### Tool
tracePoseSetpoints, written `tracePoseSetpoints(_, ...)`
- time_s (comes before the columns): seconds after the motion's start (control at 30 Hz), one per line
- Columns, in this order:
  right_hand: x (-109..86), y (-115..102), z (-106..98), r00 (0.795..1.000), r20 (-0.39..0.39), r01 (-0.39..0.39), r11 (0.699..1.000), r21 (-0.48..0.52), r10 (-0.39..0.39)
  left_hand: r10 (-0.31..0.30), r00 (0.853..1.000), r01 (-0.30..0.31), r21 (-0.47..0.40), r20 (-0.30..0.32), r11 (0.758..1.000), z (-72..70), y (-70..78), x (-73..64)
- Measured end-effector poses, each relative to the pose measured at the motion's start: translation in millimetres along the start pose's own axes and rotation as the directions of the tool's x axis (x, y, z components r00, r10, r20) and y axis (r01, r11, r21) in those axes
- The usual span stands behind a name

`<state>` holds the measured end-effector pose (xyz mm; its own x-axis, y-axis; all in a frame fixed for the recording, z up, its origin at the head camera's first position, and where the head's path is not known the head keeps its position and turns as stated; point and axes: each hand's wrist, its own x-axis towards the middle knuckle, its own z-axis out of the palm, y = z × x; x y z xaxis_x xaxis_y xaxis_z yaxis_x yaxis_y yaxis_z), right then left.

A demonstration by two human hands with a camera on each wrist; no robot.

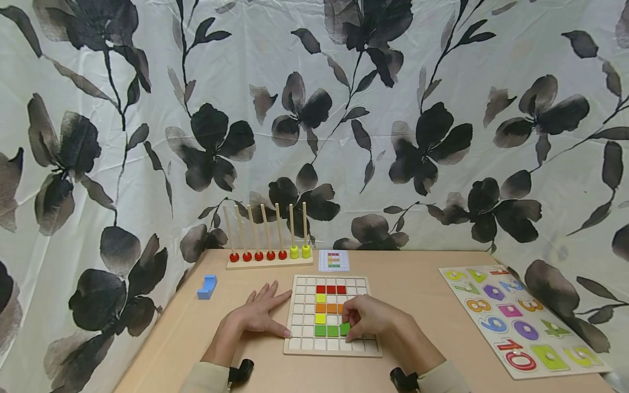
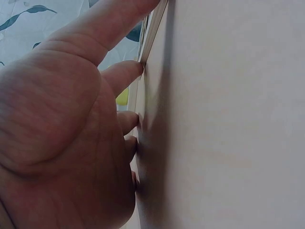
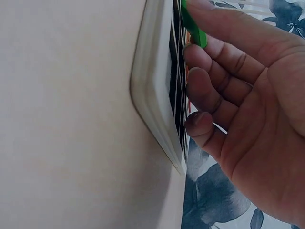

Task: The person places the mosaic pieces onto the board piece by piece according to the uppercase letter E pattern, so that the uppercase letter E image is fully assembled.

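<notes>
A white grid board (image 1: 301, 343) in a wooden frame lies on the table, with red, yellow, orange and green square tiles set in rows on it. My right hand (image 1: 375, 315) pinches a green tile (image 1: 345, 329) between thumb and finger at the right end of the green row. In the right wrist view that green tile (image 3: 194, 26) sits tilted under the thumb, and the other fingers are loosely bent. With fingers spread, my left hand (image 1: 257, 314) rests on the table, its thumb touching the board's left edge.
Behind the board lies a small pattern card (image 1: 334, 268). A peg abacus (image 1: 269, 263) with red and yellow beads stands at the back left. To the left are blue blocks (image 1: 207, 287); a colourful number puzzle board (image 1: 496, 333) lies at the right. A floral curtain (image 1: 363, 164) hangs behind.
</notes>
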<state>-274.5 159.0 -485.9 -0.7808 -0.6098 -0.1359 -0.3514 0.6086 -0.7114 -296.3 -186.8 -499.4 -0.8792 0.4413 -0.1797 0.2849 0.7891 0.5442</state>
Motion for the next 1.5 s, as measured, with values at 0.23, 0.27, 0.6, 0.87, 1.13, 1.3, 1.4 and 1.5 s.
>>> tracePoseSetpoints(0.23,-0.2,0.9,0.1,1.000,0.006,0.005,1.000,-0.007,-0.005,0.002,1.000,-0.002,0.003,0.000,1.000,-0.2,-0.8,0.5)
tracePoseSetpoints(0.27,-0.1,1.0,0.2,1.000,0.007,0.005,1.000,-0.004,-0.005,0.003,1.000,-0.003,0.003,0.000,1.000,-0.3,-0.9,0.6)
tracePoseSetpoints(0.6,1.1,2.0,0.5,1.000,0.007,-0.002,1.000,-0.007,0.002,0.008,1.000,-0.008,-0.005,0.005,1.000,-1.0,1.1,0.4)
tracePoseSetpoints(0.87,1.0,4.0,2.7,1.000,-0.003,-0.004,1.000,0.007,0.004,0.009,1.000,-0.009,-0.003,0.012,1.000,-0.9,1.4,0.1)
tracePoseSetpoints(1.13,1.2,4.2,3.9,1.000,0.001,-0.006,1.000,0.027,0.006,0.005,1.000,-0.005,0.000,0.008,1.000,-0.2,0.0,-0.7)
tracePoseSetpoints(1.3,-0.8,9.8,0.3,0.999,-0.041,0.008,1.000,0.025,-0.007,0.011,1.000,-0.011,0.019,0.011,1.000,1.0,-1.7,-1.8)
tracePoseSetpoints(1.4,-3.7,15.2,-6.1,0.988,-0.155,-0.021,1.000,-0.008,0.020,0.020,1.000,-0.020,0.007,0.003,1.000,-0.3,-2.4,-0.8)
tracePoseSetpoints(1.5,-9.5,22.4,-15.0,0.933,-0.346,-0.133,0.989,-0.068,0.102,0.032,0.998,-0.034,-0.039,-0.051,0.999,-2.4,-3.8,1.9)
